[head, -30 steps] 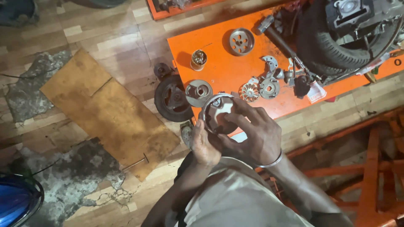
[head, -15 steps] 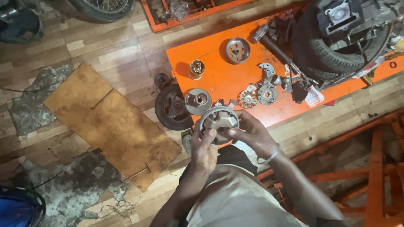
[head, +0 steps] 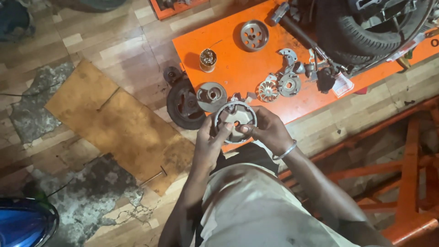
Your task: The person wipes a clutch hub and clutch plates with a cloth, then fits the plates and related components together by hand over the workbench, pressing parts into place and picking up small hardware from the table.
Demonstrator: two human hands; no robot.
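Clutch disc [head: 235,121] sits above the lap at the orange bench [head: 238,73] edge, left hand [head: 210,146] and right hand [head: 270,132] each in closed grip on its rim, face up for inspection.

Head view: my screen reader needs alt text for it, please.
Both hands, left hand and right hand, hold a round metal disc part over an orange platform strewn with more metal parts, beside a tyre, above a patched wooden floor.
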